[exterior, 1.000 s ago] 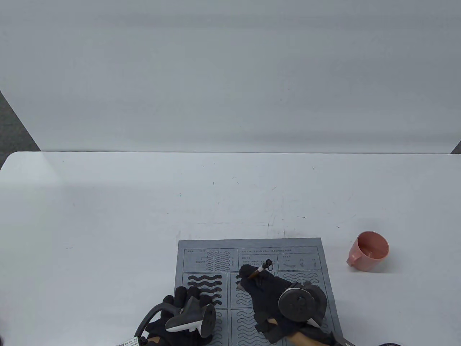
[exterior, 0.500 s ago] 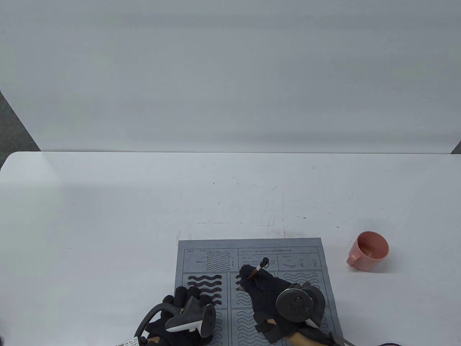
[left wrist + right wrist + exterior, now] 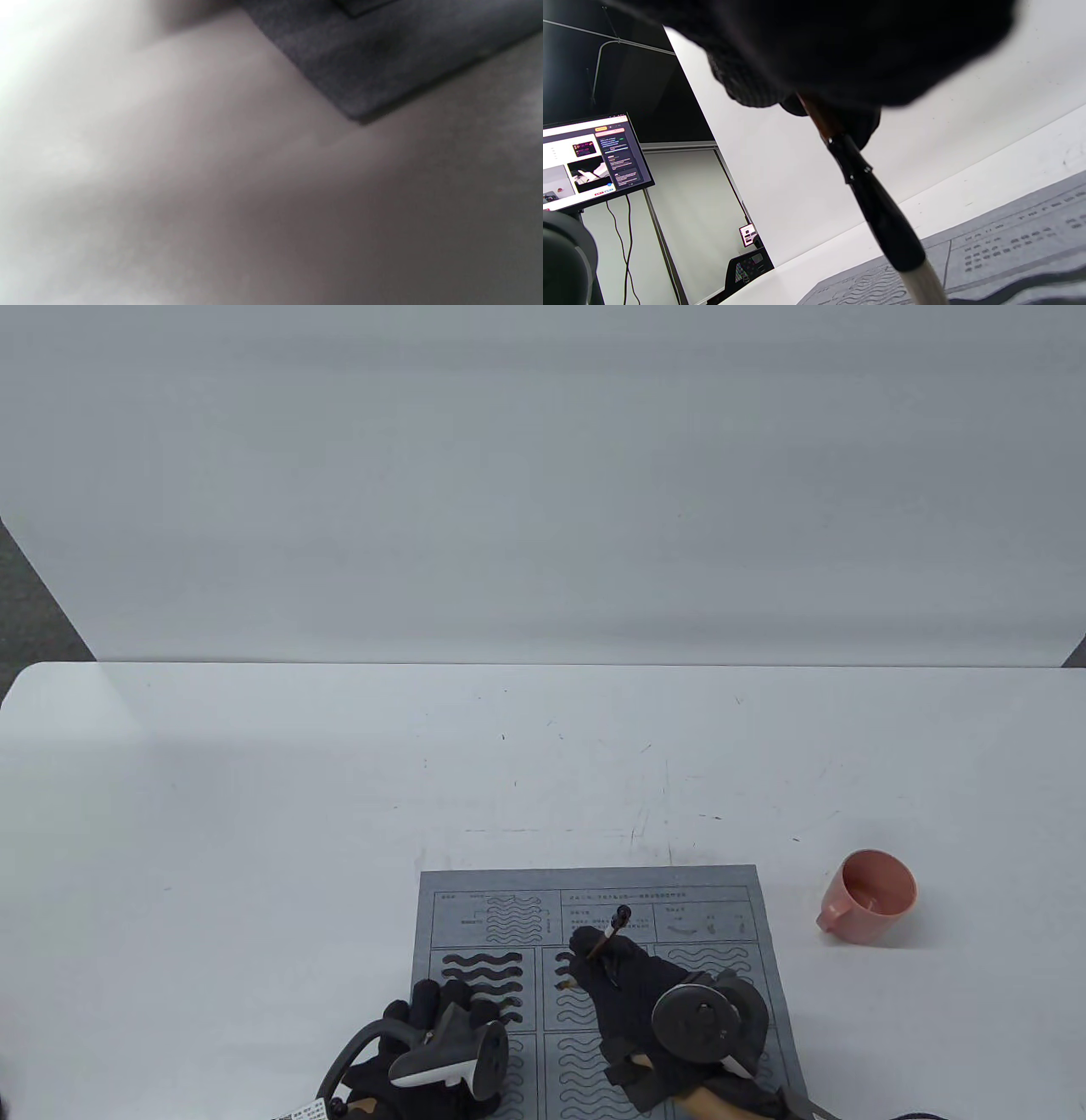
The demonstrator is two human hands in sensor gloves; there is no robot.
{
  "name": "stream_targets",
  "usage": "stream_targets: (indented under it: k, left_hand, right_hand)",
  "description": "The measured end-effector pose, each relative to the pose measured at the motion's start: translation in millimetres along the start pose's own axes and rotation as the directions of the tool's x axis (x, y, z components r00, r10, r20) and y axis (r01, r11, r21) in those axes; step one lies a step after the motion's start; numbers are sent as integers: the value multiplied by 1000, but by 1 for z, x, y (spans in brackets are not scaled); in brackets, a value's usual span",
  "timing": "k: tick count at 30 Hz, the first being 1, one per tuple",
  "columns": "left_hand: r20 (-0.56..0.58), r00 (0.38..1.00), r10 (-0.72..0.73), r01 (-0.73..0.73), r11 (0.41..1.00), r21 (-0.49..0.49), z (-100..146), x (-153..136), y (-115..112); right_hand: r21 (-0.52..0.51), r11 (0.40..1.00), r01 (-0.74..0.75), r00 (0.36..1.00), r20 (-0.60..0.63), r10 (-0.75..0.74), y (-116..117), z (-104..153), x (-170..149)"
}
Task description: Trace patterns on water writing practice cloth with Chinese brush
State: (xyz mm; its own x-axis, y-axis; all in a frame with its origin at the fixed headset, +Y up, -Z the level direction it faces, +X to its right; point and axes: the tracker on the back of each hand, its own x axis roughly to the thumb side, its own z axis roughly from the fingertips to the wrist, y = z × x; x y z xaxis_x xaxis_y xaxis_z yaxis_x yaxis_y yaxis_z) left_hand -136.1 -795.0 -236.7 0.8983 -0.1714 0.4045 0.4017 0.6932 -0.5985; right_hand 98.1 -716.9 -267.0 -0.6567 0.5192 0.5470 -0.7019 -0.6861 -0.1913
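A grey practice cloth (image 3: pixel 509 891) printed with wave patterns lies at the table's front middle; its upper left panel (image 3: pixel 484 976) has dark traced waves. My right hand (image 3: pixel 624 984) grips the Chinese brush (image 3: pixel 609 937) over the middle panel, its top end tilted away. In the right wrist view the brush (image 3: pixel 874 203) runs down from my gloved fingers (image 3: pixel 840 51) to pale bristles at the cloth (image 3: pixel 1009 237). My left hand (image 3: pixel 424 1027) rests flat on the cloth's lower left part. The left wrist view shows only a blurred cloth corner (image 3: pixel 382 63).
A pink cup (image 3: pixel 870 897) stands on the white table (image 3: pixel 254 814) to the right of the cloth. A white backdrop rises behind the table. A monitor (image 3: pixel 589 156) shows in the right wrist view.
The brush's top end has shifted slightly left and away, and my right hand has moved a little left over the middle panel. The left hand has not moved.
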Motion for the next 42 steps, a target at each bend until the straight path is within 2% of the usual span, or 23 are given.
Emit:
stream_targets:
  k: [42]
  left_hand:
    - [0, 1000, 0, 0, 1000, 0, 0, 0, 0]
  right_hand:
    - [-7, 999, -37, 999, -33, 37, -7, 1, -6]
